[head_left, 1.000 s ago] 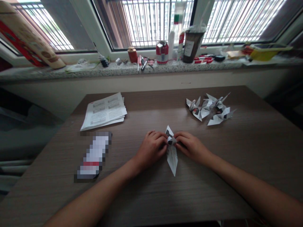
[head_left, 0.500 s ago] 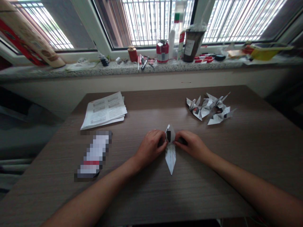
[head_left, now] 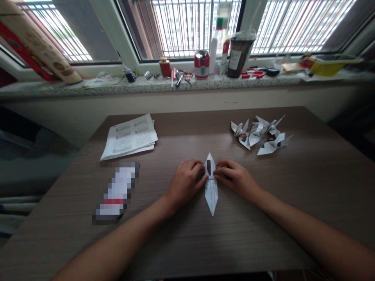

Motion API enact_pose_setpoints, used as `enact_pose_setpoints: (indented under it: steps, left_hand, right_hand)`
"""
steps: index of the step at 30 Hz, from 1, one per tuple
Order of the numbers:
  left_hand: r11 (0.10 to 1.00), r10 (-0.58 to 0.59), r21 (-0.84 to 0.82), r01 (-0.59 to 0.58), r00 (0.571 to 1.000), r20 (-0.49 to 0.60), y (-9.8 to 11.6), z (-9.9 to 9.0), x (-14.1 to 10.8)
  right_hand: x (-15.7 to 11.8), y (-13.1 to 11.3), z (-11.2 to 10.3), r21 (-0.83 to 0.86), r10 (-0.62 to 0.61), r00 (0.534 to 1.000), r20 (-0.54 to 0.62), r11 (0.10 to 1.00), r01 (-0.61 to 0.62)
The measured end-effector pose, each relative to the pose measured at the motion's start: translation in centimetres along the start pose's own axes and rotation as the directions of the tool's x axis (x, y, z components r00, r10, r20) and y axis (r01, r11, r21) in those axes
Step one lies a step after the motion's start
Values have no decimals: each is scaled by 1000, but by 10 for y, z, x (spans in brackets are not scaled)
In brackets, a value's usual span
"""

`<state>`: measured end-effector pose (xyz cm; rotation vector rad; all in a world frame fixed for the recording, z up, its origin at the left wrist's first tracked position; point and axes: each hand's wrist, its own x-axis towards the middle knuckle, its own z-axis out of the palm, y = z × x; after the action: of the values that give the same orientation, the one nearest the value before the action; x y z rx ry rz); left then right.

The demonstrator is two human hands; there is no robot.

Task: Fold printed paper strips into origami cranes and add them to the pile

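A narrow, diamond-shaped piece of folded paper [head_left: 211, 193] lies on the table in front of me, its points toward and away from me. It is white with faint print and a dark patch near the far end. My left hand [head_left: 187, 177] has its thumb and curled fingers at the paper's left edge, near the middle crease. From the other side, my right hand [head_left: 236, 177] grips the right edge between thumb and fingers. The fingertips partly cover both edges. Beyond my right hand sits a cluster of folded paper cranes [head_left: 258, 134] with pointed wings.
A stack of printed paper sheets [head_left: 130, 136] rests at the back left of the table [head_left: 175, 242]. Nearer me is a blurred-out phone-like object [head_left: 117, 191]. Along the windowsill [head_left: 117, 89] stand a red can [head_left: 202, 64], a dark drink cup [head_left: 239, 56] and a yellow container [head_left: 329, 68].
The far half of the paper, raised and bent before, now lies flatter and stretches out to a point. My right hand's fingers have shifted slightly along its edge.
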<state>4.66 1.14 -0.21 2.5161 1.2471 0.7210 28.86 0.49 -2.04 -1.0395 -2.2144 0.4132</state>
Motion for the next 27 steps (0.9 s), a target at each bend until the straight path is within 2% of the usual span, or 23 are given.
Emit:
enact_pose_setpoints:
  steps: [5, 14, 20, 27]
  left_hand:
    - [999, 0, 55, -1, 1000, 13, -2, -1, 1]
    - [977, 36, 208, -35, 999, -4, -2, -4, -2]
    - [987, 14, 157, -20, 999, 41, 3, -9, -6]
    - [999, 19, 40, -22, 997, 78, -7, -5, -6]
  right_hand:
    - [-1, 0, -1, -40, -34, 999, 16, 999, 34]
    - [0, -7, -9, -149, -113, 981, 158, 979, 137]
    - [-1, -14, -10, -167, -142, 976, 163, 971, 169]
    - [0, -10, -10, -225, -183, 976, 116, 952, 205]
